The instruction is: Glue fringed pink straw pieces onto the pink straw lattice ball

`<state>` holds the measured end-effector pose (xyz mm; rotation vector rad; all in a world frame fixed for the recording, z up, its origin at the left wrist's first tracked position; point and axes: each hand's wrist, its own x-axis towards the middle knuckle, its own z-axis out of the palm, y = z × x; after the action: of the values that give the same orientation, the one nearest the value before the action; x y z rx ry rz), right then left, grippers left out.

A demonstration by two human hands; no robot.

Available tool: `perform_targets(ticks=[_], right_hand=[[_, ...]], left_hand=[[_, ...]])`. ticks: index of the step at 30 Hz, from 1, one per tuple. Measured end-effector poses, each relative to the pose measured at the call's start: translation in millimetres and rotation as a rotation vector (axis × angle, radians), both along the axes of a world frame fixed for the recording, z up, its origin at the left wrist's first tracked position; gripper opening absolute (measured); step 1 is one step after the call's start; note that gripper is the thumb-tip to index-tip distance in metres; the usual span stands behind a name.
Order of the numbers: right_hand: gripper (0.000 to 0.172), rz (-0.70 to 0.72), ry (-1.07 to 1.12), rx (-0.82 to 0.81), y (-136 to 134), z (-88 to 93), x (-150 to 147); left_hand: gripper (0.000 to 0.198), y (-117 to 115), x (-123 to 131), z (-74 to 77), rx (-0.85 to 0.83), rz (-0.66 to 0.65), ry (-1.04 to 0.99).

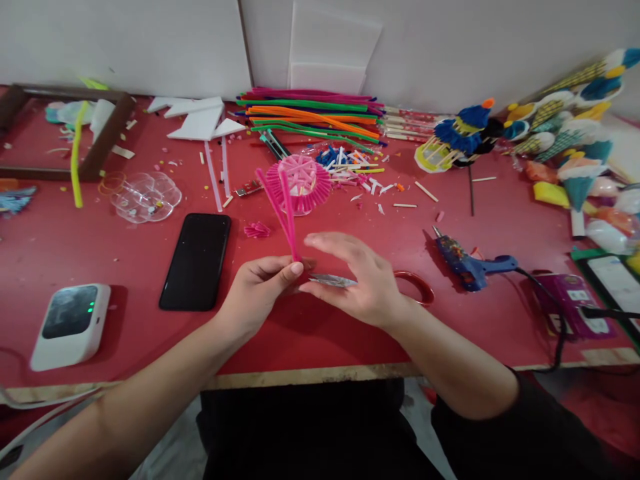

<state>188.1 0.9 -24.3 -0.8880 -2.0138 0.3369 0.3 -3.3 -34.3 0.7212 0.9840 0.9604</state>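
A craft workspace is being indicated by a red worktable (320,343) — coloured pipe cleaners (315,115) are lying along its back, clipped scraps (345,160) and white offcuts (197,123) are littering it, a glue gun (475,270) is resting nearby, and cone-bodied figures (567,139) are crowding the right end.

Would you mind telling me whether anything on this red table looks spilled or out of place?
Yes: small colored cuttings lie loose beside the pink fringed piece, with short sticks strewn nearby, as if spilled. The blue glue gun also lies on its side on the tabletop, rather than propped upright.
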Motion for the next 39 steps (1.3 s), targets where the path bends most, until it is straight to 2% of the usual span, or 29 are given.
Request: perform_targets(ticks=[2, 3, 5, 7, 9, 12, 15, 19, 23, 27, 33, 39], right_hand=[[0.019, -0.083, -0.177, -0.068, -2, 16.8, 15], [0.014, -0.112, -0.324, -0.163, -5, 24.1, 25], [0.014, -0.122, -0.706, -0.38, -16, 32.5, 48], [0.006, -0.132, -0.959, -0.487, -31, 31.0, 70], [0.017, -0.135, -1.042, -0.504, -44, 22.0, 86], [0.032, -0.139, -1.044, -0.462, -54, 6.6, 96], [0.022, -0.162, -1.048, -0.443, -51, 0.2, 100], [0.01, -0.191, -0.846, -0.575, -40, 9.7, 111], [0.036, -0.183, -0.657, -0.834, -35, 28.4, 112], [0.043, -0.047, -0.611, -1.014, -38, 39.1, 97], [0.051, 0.097, -0.615, -1.144, -41, 37.2, 85], [0.059, 0.139, -0.591, -1.143, -39, 32.3, 88]], left_hand=[[0.023, 0, -1, 0.3, 0.001, -0.003, 0.05], [0.023, 0, -1, 0.7, -0.005, 0.004, 0.065], [0.023, 0, -2, 1.9, -0.023, 0.024, 0.074], [0.024, 1, -3, 3.7, -0.04, 0.028, 0.067], [0.024, 0, -4, 5.7, -0.037, 0.001, 0.06], [0.025, 0, -5, 6.9, -0.014, -0.058, 0.056], [0.026, 0, -7, 5.1, -0.031, -0.092, 0.042], [0.03, 1, -7, 2.7, -0.096, -0.122, -0.016], [0.035, 2, -8, 3.6, -0.162, -0.224, -0.054], [0.037, 1, -10, 5.0, -0.215, -0.336, -0.073], [0.039, 0, -9, 7.5, -0.252, -0.433, -0.136], [0.035, -1, -8, 10.9, -0.279, -0.436, -0.176]])
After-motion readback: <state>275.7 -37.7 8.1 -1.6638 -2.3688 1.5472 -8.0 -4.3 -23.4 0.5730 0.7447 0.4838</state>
